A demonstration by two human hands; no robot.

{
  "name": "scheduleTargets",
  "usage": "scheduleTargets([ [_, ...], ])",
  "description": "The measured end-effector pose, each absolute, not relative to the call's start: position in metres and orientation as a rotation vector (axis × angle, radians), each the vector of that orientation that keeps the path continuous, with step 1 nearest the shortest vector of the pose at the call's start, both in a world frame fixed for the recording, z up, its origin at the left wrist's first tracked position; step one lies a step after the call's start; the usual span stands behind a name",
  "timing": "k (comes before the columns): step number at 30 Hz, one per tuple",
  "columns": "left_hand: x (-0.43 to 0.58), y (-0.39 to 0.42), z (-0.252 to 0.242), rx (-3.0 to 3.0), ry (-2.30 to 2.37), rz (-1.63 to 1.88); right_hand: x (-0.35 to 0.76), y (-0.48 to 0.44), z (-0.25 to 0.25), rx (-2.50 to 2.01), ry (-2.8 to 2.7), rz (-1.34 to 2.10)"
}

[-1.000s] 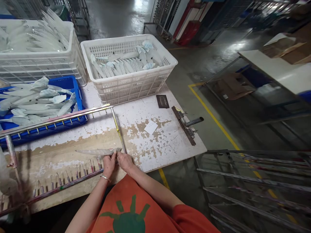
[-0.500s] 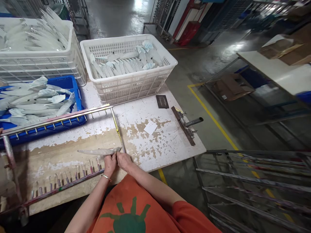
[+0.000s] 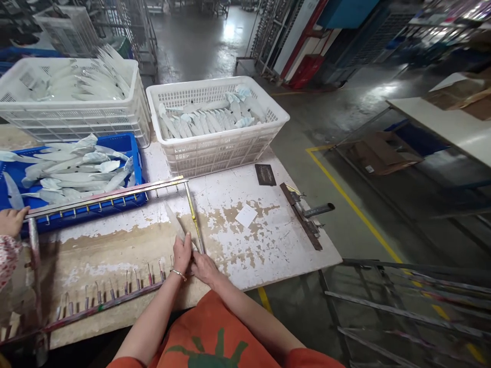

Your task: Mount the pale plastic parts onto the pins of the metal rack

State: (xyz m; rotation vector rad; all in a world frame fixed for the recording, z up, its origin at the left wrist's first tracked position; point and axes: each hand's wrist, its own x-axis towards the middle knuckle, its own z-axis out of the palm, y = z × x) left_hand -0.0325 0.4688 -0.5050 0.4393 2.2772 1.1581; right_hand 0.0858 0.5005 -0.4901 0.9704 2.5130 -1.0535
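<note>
My left hand is closed on the near end of a long, pale, leaf-shaped piece that points away from me over the worn table. My right hand lies right beside it, fingers curled at the base of the same piece. Both hands sit at the near right corner of a metal hook frame, between its side bar and its near hook rail.
A white crate of pale pieces stands behind, another white crate and a blue tray of them at the left. Another person's hand holds the frame's far-left corner. A clamp tool, dark plate and paper slip lie right.
The piece has swung from lying sideways to the left to pointing away from me. The view has lifted slightly. Another person's hand has come into view at the left.
</note>
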Motion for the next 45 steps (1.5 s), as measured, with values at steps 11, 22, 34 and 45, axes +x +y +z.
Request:
scheduleTargets([
  [11,-0.049,0.488,-0.503,0.552,2.38,0.934,0.094,0.497,-0.508,1.182,2.275,-1.697],
  [22,-0.052,0.487,-0.497,0.575,2.446,0.754,0.096,0.496,-0.515,1.093,2.361,-1.677],
  [34,-0.059,0.477,-0.489,0.612,2.222,0.836,0.091,0.496,-0.508,1.063,2.449,-1.229],
  [45,-0.102,0.324,-0.464,0.51,2.114,1.306,-0.083,0.566,-0.368,0.585,3.002,-0.802],
])
